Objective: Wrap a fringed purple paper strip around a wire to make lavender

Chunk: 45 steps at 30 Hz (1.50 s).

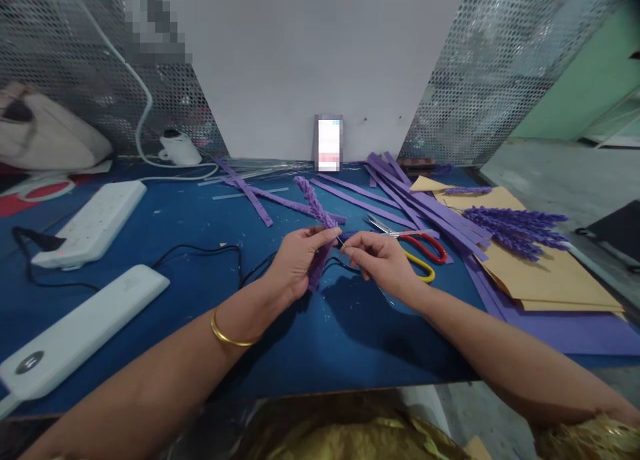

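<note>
My left hand pinches a purple flower spike near its base, between thumb and fingers. The spike has a ruffled, lavender-like head that leans up and to the left. Below the fingers hangs a purple strip, partly covered by the hand. Close by on the right, my right hand has thumb and forefinger closed on a thin wire-like stem coming from the spike's base. Just beyond the right hand lie scissors with one red and one yellow handle, partly hidden by that hand.
Purple strips spread over the table's back right. Finished purple flower spikes rest on tan sheets. A phone leans on the back panel. At left are a power strip, a long white device and black cords.
</note>
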Motion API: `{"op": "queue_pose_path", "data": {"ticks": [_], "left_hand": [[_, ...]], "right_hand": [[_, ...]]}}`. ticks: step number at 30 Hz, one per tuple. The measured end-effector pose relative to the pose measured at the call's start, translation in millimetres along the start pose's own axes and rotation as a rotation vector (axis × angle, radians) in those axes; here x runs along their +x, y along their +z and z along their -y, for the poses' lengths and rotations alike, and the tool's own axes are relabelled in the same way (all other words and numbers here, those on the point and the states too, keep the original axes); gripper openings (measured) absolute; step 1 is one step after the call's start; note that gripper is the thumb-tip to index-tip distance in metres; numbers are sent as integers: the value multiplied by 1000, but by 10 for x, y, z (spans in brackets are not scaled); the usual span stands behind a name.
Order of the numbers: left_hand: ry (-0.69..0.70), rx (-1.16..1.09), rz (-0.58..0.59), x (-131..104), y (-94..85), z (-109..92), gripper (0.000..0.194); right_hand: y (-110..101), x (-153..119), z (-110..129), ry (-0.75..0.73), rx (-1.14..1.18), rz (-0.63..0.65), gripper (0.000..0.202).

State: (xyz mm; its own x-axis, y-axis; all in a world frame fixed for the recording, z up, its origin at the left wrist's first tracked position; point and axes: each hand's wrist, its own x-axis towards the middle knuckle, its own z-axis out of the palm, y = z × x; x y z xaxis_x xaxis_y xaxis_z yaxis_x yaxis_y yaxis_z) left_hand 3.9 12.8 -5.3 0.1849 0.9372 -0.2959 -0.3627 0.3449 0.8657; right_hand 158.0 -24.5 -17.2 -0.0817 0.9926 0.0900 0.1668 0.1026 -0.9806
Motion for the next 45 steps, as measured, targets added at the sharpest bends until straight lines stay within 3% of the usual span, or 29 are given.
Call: {"op": "queue_pose_path", "data": {"ticks": [11, 16, 21, 34, 40, 45], "left_hand": [[-2, 24, 7, -8, -7, 8, 23], [5, 1, 52, -19, 4, -5, 33], [16, -26, -10, -25, 15, 13, 36], [66, -27, 14, -14, -8, 11, 30], [35, -49, 42, -23, 0, -5, 33], [31, -74, -9, -11, 2, -16, 25]], "right_hand": [[-28, 30, -28, 8, 14, -1, 20], [-38, 23, -4, -15, 1, -26, 18], [-10, -1, -21, -44, -43, -1, 16], [15, -26, -49, -109, -84, -3, 13], [1, -26, -35, -72, -39, -15, 14], [-2, -30, -23, -62, -35, 7, 15]]}}
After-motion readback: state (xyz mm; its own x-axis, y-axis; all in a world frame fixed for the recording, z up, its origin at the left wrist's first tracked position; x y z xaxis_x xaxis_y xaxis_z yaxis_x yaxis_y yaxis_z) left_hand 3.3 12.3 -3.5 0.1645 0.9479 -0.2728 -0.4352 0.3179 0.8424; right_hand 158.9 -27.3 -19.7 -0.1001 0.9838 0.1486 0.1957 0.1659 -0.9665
